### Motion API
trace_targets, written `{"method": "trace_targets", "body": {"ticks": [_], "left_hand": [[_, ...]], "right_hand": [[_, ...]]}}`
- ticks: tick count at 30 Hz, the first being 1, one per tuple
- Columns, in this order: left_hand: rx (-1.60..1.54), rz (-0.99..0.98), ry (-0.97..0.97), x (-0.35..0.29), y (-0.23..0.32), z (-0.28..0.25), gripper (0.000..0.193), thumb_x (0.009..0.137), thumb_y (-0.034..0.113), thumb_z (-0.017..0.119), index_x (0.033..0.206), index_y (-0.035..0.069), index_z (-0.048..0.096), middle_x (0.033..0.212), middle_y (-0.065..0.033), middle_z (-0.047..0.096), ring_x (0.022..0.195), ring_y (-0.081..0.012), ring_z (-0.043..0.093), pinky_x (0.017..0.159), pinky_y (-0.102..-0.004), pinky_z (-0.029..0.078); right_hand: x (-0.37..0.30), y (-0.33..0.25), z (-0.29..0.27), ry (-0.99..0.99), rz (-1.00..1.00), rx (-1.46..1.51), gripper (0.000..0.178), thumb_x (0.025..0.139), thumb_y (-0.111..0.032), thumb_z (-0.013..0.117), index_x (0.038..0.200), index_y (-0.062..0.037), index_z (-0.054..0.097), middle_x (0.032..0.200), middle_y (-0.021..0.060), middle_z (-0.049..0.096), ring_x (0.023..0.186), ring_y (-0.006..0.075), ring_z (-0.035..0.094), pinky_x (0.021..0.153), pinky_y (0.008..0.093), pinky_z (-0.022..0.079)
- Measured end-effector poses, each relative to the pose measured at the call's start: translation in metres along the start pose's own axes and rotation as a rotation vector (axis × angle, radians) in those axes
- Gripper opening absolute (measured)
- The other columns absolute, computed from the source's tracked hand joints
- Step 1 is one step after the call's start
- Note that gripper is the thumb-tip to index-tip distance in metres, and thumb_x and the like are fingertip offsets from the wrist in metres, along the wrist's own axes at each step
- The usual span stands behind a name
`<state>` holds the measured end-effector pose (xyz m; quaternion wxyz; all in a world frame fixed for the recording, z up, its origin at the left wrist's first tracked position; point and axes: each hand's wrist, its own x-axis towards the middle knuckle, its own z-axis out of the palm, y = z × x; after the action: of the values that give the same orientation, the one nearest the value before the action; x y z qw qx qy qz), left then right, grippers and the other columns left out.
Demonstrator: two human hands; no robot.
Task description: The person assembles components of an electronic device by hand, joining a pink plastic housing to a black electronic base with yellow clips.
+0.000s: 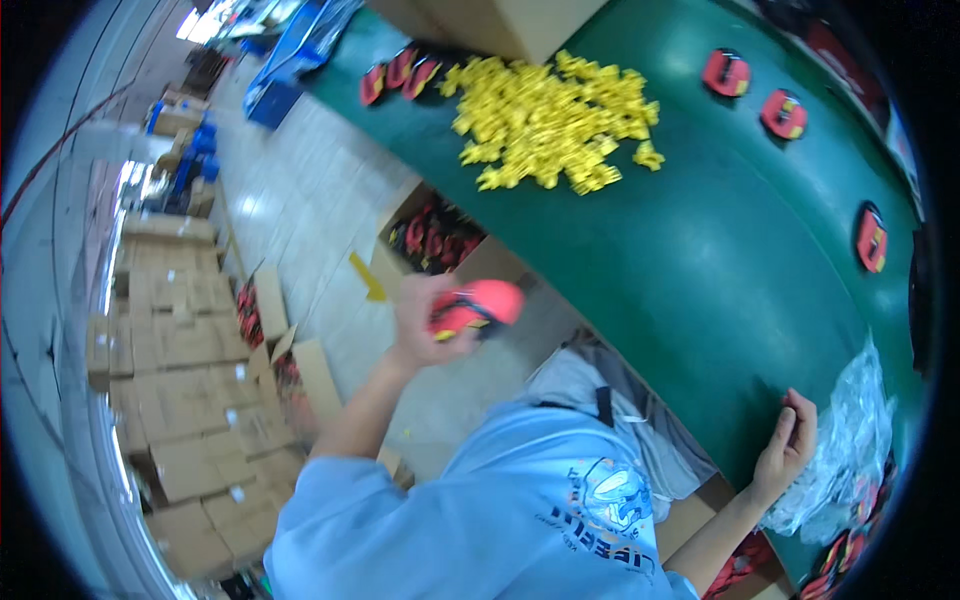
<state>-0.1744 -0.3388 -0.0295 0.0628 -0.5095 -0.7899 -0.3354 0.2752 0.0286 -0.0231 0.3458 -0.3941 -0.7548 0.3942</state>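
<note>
My left hand (422, 318) is raised over the floor beside the table, its fingers wrapped round a rounded red-and-black plastic piece (486, 303) with a little yellow on it. Motion blurs both. My right hand (788, 448) is above the table's near right part, beside a crumpled clear plastic bag (850, 440). Its fingers are loosely bent, and nothing shows in them. On the green table (640, 255) lies a heap of small yellow plastic parts (550, 120). Similar red-and-black pieces (726, 73) lie singly along the far side, with several more left of the heap.
A cardboard box (490, 25) stands on the table behind the yellow heap. Below the table edge, an open carton (395, 225) holds red-and-black pieces. Stacked cartons (190, 370) line the left, with an open carton (270, 300) by them. A yellow arrow (368, 278) marks the floor.
</note>
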Motion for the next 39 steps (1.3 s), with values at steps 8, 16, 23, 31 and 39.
{"method": "trace_targets", "body": {"ticks": [8, 16, 23, 31, 39], "left_hand": [[0.364, 0.144, 0.278, 0.124, -0.016, -0.013, 0.067, 0.090, 0.023, 0.078, 0.146, -0.004, 0.053, 0.144, -0.0218, 0.060, 0.135, -0.0402, 0.052, 0.119, -0.0504, 0.034], [0.103, 0.339, 0.026, 0.389, 0.122, 0.196, 0.089, 0.095, 0.066, 0.070, 0.137, -0.012, 0.059, 0.137, -0.0306, 0.065, 0.129, -0.0459, 0.058, 0.113, -0.0513, 0.044], [0.073, 0.102, -0.342, 0.522, 0.003, 0.266, 0.089, 0.091, 0.070, 0.071, 0.139, -0.005, 0.067, 0.137, -0.0266, 0.071, 0.128, -0.0410, 0.068, 0.108, -0.0488, 0.052], [-0.618, 0.065, -0.381, 0.443, 0.074, 0.239, 0.069, 0.107, 0.026, 0.068, 0.163, 0.001, 0.039, 0.138, -0.0088, 0.061, 0.119, -0.0185, 0.060, 0.103, -0.0321, 0.049], [-0.306, 0.644, -0.661, 0.250, 0.192, 0.158, 0.088, 0.078, 0.009, 0.080, 0.158, -0.001, 0.044, 0.134, -0.0153, 0.064, 0.125, -0.0301, 0.061, 0.111, -0.0437, 0.046]], "right_hand": [[0.003, -0.048, 0.022, -0.003, -0.032, 0.006, 0.011, 0.095, -0.002, 0.071, 0.103, 0.0026, 0.074, 0.090, 0.0111, 0.069, 0.080, 0.0213, 0.063, 0.073, 0.0329, 0.049], [-0.036, -0.096, -0.002, -0.009, -0.206, -0.149, 0.013, 0.083, -0.010, 0.082, 0.094, -0.0040, 0.077, 0.083, 0.0075, 0.074, 0.073, 0.0256, 0.065, 0.065, 0.0379, 0.049], [-0.143, -0.044, -0.081, 0.477, 0.113, -0.512, 0.012, 0.091, -0.012, 0.079, 0.101, -0.0056, 0.081, 0.082, 0.0075, 0.071, 0.068, 0.0216, 0.063, 0.064, 0.0354, 0.050], [-0.354, 0.089, -0.125, 0.717, 1.019, -0.594, 0.033, 0.102, -0.031, 0.072, 0.111, 0.0002, 0.077, 0.090, 0.0160, 0.078, 0.083, 0.0225, 0.076, 0.079, 0.0382, 0.058], [-0.209, 0.075, -0.106, 1.202, 0.366, -0.560, 0.015, 0.102, -0.012, 0.072, 0.104, 0.0009, 0.079, 0.090, 0.0118, 0.077, 0.085, 0.0148, 0.071, 0.073, 0.0320, 0.055]]}}
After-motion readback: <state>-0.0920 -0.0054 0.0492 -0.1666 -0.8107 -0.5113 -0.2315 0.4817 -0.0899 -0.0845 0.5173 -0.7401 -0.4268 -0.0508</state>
